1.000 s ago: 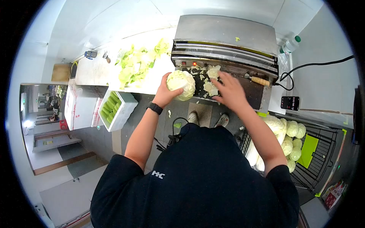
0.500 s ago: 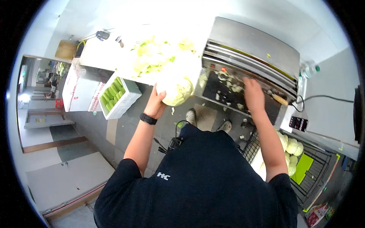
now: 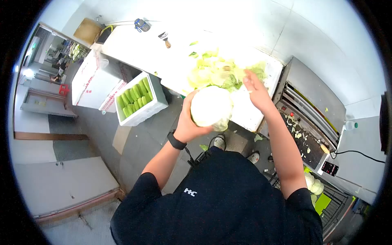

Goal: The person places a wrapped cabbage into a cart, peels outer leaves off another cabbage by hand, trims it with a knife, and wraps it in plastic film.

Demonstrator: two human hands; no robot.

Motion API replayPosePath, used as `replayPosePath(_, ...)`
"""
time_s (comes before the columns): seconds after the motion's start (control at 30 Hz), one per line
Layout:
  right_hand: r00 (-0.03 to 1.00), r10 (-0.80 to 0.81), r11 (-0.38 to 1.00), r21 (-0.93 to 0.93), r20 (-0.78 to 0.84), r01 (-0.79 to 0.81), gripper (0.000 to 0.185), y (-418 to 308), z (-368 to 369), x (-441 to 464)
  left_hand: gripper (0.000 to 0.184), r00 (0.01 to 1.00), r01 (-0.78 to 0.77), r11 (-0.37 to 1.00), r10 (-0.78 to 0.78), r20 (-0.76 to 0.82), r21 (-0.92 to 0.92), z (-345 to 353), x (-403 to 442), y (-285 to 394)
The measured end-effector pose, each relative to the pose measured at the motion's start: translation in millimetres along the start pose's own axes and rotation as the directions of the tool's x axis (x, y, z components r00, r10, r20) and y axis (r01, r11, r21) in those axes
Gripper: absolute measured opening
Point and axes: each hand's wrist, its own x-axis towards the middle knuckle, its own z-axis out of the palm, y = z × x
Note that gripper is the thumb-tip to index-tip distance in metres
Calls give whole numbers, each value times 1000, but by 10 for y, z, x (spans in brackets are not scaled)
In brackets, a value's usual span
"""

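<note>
My left hand (image 3: 190, 120) is wrapped round the side of a pale, round cabbage (image 3: 212, 107), holding it up at the near edge of the white table (image 3: 249, 112). To its right, my right hand (image 3: 256, 90) is raised with the fingers stretched out and nothing in them. Loose cabbage leaves (image 3: 216, 71) lie heaped on the table just beyond the cabbage, close to my right fingertips. Glare washes out much of the tabletop.
A white foam box (image 3: 143, 116) of long green vegetables stands left, beside a white carton (image 3: 87, 87). On the right, a steel machine (image 3: 304, 106) carries cabbage scraps, a wooden handle (image 3: 324, 148) and a phone (image 3: 330, 168). Cabbages (image 3: 314, 185) sit below in a black rack.
My view has turned toward the table. My right hand has left the scrap-strewn steel surface and come over beside the leaves. The cabbage stays in my left hand, now turned to a paler side.
</note>
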Motion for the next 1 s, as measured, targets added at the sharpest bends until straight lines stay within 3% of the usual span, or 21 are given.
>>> replayPosePath(0.03, 942, 69, 885, 415, 329, -211, 76, -531, -107, -324, 111, 967, -254, 948, 249, 50, 193, -42, 146, 27)
replayPosePath(0.1, 924, -5, 779, 581, 383, -236, 90, -489, -124, -475, 109, 972, -235, 967, 232, 37, 97, -51, 250, 59)
replayPosePath(0.17, 936, -80, 948, 317, 343, -35, 113, -491, -239, -629, 98, 736, -654, 748, 594, 325, 113, -45, 594, 218)
replayPosePath(0.2, 966, -90, 824, 563, 241, -64, 124, -527, -278, -770, 88, 619, -759, 642, 655, 433, 113, -11, 789, 257)
replayPosePath(0.23, 994, -66, 644, 764, 91, -28, 136, -557, -421, -1003, 86, 708, -703, 634, 584, 397, 322, 151, 954, 542)
replayPosePath(0.3, 997, -39, 630, 774, -60, 71, 135, -454, -504, -1096, 102, 836, -549, 724, 479, 268, 418, 307, 971, 638)
replayPosePath(0.33, 967, -45, 661, 718, -253, 218, 133, -374, -662, -1194, 110, 887, -423, 861, 330, 323, 282, 504, 1107, 696)
replayPosePath(0.37, 928, -48, 675, 673, -369, 303, 131, -290, -589, -1241, 119, 917, -200, 958, 110, 382, 204, 506, 1033, 642)
replayPosePath(0.4, 885, -92, 673, 626, -457, 394, 125, -235, -606, -1263, 127, 766, 79, 993, -7, 643, -84, 584, 1062, 520)
replayPosePath(0.43, 858, -97, 652, 619, -505, 437, 120, -193, -634, -1312, 126, 611, 403, 847, 33, 791, -346, 745, 1089, 489)
replayPosePath(0.5, 836, -97, 750, 512, -540, 418, 128, -2, -791, -1395, 121, 687, 607, 510, 49, 725, -610, 1247, 1068, 438)
replayPosePath(0.53, 829, -102, 749, 506, -550, 428, 128, 47, -929, -1445, 119, 721, 563, 549, 38, 692, -618, 1471, 1081, 452)
replayPosePath(0.6, 843, -48, 950, 237, -536, 204, 123, 143, -1236, -1580, 111, 764, 526, 605, -27, 645, -597, 1861, 1136, 494)
replayPosePath(0.63, 838, -43, 949, 241, -543, 205, 123, 147, -1429, -1648, 111, 757, 530, 608, -25, 652, -592, 2052, 1185, 508)
replayPosePath(0.67, 860, -69, 997, -9, -505, 75, 119, 122, -1663, -1715, 110, 759, 498, 630, 16, 650, -596, 2257, 1255, 530)
replayPosePath(0.7, 883, -83, 963, -267, -462, -48, 116, 145, -1892, -1741, 109, 760, 461, 650, 62, 647, -604, 2455, 1349, 561)
replayPosePath(0.77, 871, -111, 973, -230, -478, -2, 112, 373, -2334, -1753, 104, 747, 457, 700, 33, 664, -549, 2859, 1526, 656)
replayPosePath(0.83, 898, -167, 902, -431, -408, -28, 111, 647, -2784, -1710, 101, 694, 363, 889, -57, 718, -280, 3254, 1784, 607)
replayPosePath(1.0, 913, -187, 883, -469, -363, -6, 102, 1306, -3548, -1400, 105, 739, 161, 981, -46, 672, -110, 4182, 2219, 362)
